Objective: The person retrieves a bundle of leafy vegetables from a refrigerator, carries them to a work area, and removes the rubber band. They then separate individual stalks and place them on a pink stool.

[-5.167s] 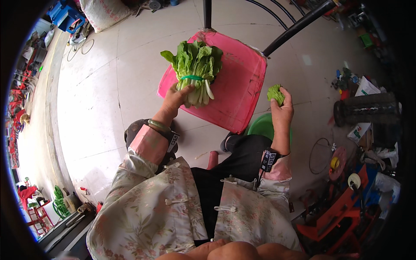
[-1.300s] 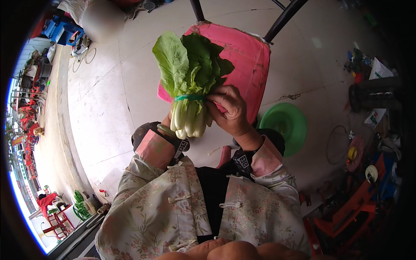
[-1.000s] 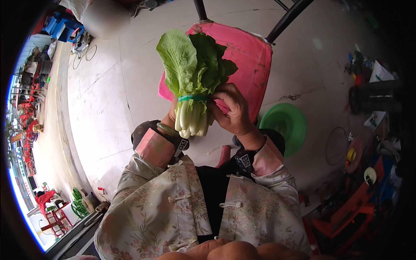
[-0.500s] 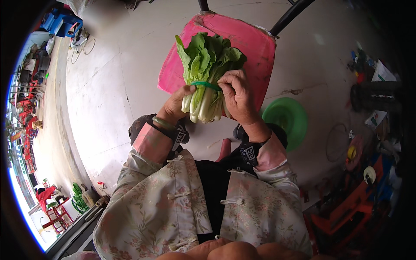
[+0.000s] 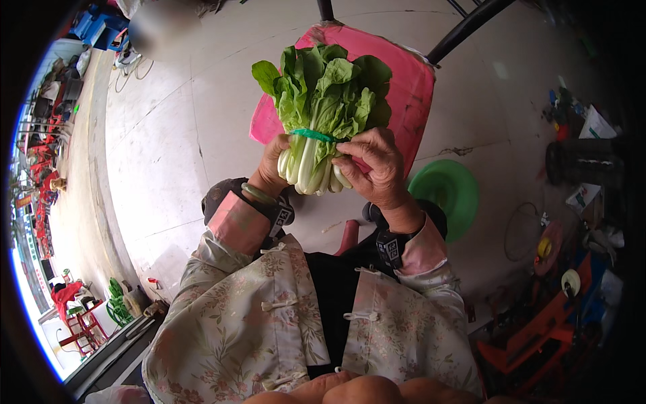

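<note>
A bunch of leafy greens (image 5: 323, 94) with pale stalks is held up in front of me, leaves pointing away and cut ends toward me. Around its stalks runs a green tie (image 5: 311, 135). My left hand (image 5: 272, 161) grips the bunch from the left side, its fingers mostly hidden behind the stalks. On the right, the fingers of my right hand (image 5: 377, 165) are closed in a pinch at the end of the tie, against the stalks. Beneath the bunch is a pink-covered chair seat (image 5: 410, 87).
A green plastic basin (image 5: 461, 195) stands on the floor to the right of my knee. Dark chair legs (image 5: 464, 30) rise beyond the seat. Orange-red frames (image 5: 538, 337) and assorted clutter lie at the far right; a red stool (image 5: 87, 330) stands at the far left.
The bunch has turned so more of its leaf side and stalks face me. My right hand has shifted slightly down and right, still pinching at the tie.
</note>
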`<state>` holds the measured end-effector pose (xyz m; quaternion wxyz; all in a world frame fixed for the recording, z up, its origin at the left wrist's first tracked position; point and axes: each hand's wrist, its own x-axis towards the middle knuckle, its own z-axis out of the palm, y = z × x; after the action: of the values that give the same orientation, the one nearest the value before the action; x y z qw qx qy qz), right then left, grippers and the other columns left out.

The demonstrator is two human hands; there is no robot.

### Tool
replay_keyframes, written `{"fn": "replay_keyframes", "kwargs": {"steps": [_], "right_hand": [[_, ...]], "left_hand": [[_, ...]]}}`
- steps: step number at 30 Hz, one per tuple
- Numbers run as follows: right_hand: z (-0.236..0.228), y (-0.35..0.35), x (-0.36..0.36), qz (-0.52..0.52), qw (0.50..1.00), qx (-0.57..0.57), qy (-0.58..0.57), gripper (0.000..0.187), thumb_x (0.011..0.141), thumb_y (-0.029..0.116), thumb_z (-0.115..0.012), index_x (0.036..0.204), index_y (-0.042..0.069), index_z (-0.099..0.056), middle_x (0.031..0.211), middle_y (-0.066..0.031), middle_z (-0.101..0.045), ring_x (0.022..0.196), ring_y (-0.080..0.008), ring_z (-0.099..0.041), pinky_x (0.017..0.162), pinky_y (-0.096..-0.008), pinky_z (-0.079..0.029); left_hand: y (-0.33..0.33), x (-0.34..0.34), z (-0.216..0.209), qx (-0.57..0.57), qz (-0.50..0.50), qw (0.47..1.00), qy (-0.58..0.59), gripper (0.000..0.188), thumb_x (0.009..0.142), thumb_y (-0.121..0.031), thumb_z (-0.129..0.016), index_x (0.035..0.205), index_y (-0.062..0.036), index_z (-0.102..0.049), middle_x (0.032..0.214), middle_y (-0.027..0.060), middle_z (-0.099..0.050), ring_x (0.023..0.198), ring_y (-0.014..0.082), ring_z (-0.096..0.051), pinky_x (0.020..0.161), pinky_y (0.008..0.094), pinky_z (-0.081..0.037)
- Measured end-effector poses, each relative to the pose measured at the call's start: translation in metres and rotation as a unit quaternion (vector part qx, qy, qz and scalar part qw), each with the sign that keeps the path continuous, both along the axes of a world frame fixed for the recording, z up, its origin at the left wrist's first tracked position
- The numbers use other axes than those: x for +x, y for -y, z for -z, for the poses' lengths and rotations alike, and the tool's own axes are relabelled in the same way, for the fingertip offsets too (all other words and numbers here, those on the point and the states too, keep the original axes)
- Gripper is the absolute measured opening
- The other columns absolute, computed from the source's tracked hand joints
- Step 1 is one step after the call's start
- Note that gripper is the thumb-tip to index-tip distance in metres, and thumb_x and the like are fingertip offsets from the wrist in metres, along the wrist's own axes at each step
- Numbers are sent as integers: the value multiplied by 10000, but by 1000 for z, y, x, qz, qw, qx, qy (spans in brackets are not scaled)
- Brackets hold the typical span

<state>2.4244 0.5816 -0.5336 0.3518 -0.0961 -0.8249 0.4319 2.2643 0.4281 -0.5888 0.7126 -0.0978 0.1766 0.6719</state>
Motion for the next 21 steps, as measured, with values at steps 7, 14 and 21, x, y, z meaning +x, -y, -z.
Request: {"fn": "replay_keyframes", "kwargs": {"steps": [7, 14, 21], "right_hand": [[-1, 10, 5, -34, 999, -6, -25, 201, 778, 62, -751, 970, 70, -693, 876, -62, -585, 771, -182, -554, 633, -281, -479], [-1, 14, 0, 41, 994, -88, -55, 275, 711, -55, -699, 944, 51, -597, 909, -78, -622, 811, -259, -597, 691, -332, -490], [1, 15, -2, 42, 998, -42, -20, 331, 675, -55, -705, 974, 62, -626, 967, -78, -610, 880, -277, -585, 752, -363, -484]], "left_hand": [[-2, 9, 0, -2, -43, 999, 20, 567, 744, -298, -606, 1176, 64, -551, 1109, 218, -634, 984, 351, -625, 930, 458, -495], [-5, 13, -15, 121, -21, 991, 52, 717, 781, -426, -605, 1336, -1, -447, 1265, 248, -533, 1122, 398, -546, 979, 550, -431], [-9, 16, -8, 72, -129, 985, 87, 668, 798, -423, -584, 1325, -31, -465, 1236, 218, -560, 1081, 394, -563, 950, 532, -457]]}}
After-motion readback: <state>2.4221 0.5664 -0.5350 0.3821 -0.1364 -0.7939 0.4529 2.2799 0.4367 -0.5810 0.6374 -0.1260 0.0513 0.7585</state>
